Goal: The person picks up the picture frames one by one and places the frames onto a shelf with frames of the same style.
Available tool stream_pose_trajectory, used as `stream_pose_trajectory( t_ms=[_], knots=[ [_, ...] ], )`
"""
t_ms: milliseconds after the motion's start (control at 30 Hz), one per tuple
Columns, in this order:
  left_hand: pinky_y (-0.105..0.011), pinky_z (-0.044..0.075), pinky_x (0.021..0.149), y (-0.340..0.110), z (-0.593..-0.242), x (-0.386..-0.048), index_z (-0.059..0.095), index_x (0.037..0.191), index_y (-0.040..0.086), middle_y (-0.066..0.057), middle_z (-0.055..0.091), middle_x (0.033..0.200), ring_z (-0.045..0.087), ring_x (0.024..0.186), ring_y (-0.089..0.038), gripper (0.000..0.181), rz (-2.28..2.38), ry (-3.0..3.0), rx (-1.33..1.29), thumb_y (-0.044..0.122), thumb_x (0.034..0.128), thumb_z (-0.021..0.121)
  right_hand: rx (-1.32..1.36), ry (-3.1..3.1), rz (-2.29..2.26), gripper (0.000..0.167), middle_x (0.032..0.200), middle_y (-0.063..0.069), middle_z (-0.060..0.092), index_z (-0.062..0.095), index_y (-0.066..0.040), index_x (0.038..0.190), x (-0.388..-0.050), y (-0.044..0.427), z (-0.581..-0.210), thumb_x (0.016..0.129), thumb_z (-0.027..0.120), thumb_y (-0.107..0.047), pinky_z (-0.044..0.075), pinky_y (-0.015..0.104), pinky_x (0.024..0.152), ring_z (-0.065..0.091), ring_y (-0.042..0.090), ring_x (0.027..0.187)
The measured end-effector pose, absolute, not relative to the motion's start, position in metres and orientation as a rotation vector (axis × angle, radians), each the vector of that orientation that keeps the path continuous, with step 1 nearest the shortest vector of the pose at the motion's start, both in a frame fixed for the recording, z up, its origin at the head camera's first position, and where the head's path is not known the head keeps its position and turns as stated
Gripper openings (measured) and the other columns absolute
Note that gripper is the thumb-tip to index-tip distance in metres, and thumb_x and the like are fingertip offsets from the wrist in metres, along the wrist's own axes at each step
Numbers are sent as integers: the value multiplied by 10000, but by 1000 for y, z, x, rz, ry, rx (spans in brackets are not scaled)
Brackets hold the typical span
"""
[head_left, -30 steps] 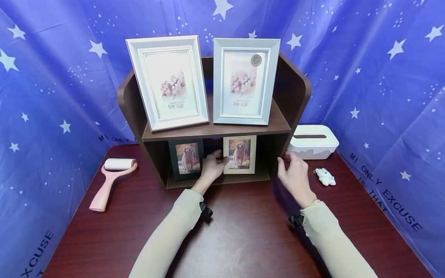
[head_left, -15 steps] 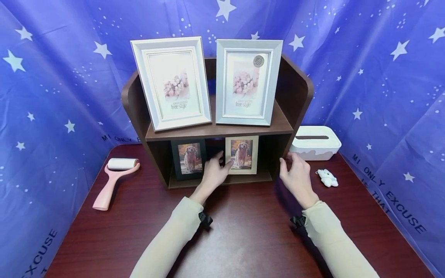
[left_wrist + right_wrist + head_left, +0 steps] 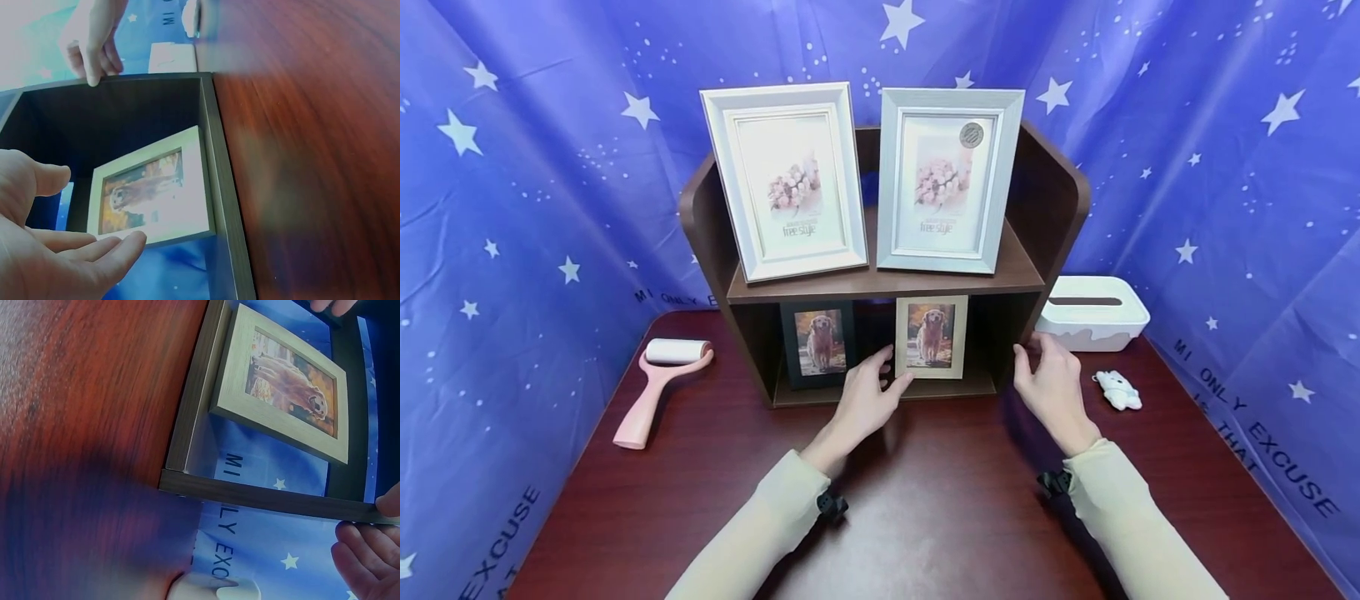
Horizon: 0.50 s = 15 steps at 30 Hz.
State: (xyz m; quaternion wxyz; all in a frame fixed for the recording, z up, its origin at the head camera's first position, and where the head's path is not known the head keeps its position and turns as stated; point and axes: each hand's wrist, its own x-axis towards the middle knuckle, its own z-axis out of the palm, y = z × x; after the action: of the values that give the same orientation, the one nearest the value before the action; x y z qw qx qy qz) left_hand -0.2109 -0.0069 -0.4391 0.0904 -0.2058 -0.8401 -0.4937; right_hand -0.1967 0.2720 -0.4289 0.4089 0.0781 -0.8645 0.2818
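A brown two-tier shelf (image 3: 887, 283) stands at the back of the table. In its lower compartment are a black picture frame (image 3: 787, 350) on the left and a cream picture frame (image 3: 958, 342) on the right, both with a dog photo. My left hand (image 3: 859, 408) hovers in front of the gap between them, fingers loosely spread and holding nothing. In the left wrist view, its fingertips (image 3: 134, 240) lie close to the cream frame's edge; contact is unclear. My right hand (image 3: 1052, 392) grips the shelf's right side panel, thumb inside and fingers outside in the right wrist view.
A white frame (image 3: 790, 262) and a pale grey-blue frame (image 3: 936, 260) stand on the upper tier. Left of the shelf lies a pink-handled lint roller (image 3: 651, 396). On the right are a white tissue box (image 3: 1093, 315) and a small white bear figure (image 3: 1118, 390).
My left hand has drawn back out of the lower compartment, away from the cream frame. The right hand stays at the side panel. The head view has turned slightly left.
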Motion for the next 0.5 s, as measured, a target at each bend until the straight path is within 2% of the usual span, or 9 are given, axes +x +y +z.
stream_pose_trajectory(
  t_ms=[300,500],
  knots=[
    [-415,527,782,-21,-443,-198,498,1341,-26,-214,550,1275,610,1024,-333,538,-1449,-2486,-635,274,920,645,211,-2187,691,155,797,199,642,618,56,896,-197,275,-428,827,662,-77,455,490,654,604,370,721],
    [-403,529,776,-36,-446,-190,497,1357,15,-165,550,1277,606,1021,-295,537,-1367,-2484,-607,291,920,642,221,-2195,685,162,793,202,643,616,59,892,-198,275,-427,831,663,-85,450,495,645,601,375,710]
  ],
)
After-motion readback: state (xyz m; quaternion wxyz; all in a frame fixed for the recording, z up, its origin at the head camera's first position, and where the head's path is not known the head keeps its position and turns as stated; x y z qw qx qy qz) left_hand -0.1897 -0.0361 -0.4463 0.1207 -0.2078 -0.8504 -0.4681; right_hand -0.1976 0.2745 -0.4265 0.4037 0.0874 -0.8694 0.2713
